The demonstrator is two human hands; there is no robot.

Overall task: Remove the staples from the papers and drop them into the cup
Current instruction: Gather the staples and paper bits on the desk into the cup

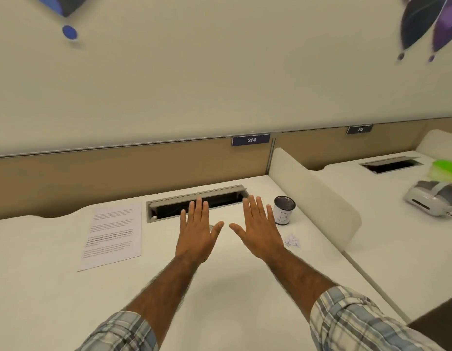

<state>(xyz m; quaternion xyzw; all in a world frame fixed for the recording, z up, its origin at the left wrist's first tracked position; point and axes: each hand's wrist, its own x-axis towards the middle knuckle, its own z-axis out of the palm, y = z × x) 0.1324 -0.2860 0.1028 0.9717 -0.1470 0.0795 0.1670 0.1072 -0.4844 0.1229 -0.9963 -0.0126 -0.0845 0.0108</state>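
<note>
Both hands, left (197, 230) and right (260, 228), are held flat and empty above the white surface (219, 287), between printed papers (113, 234) and mesh cup (284, 210).

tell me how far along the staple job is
Done: nothing evident; the printed white paper sheets lie flat, staples too small to see. In hand: nothing; left hand and right hand hover open over the white desk. Left: pulling staples and dropping them into the black mesh cup.

Papers (113, 234), one set; cup (284, 210), one; staple heap (292, 241), one; cable hatches (194, 196), two; number plates (251, 140), two; headset (430, 200), one; my grips, two: left grip (197, 233), right grip (260, 231).
</note>
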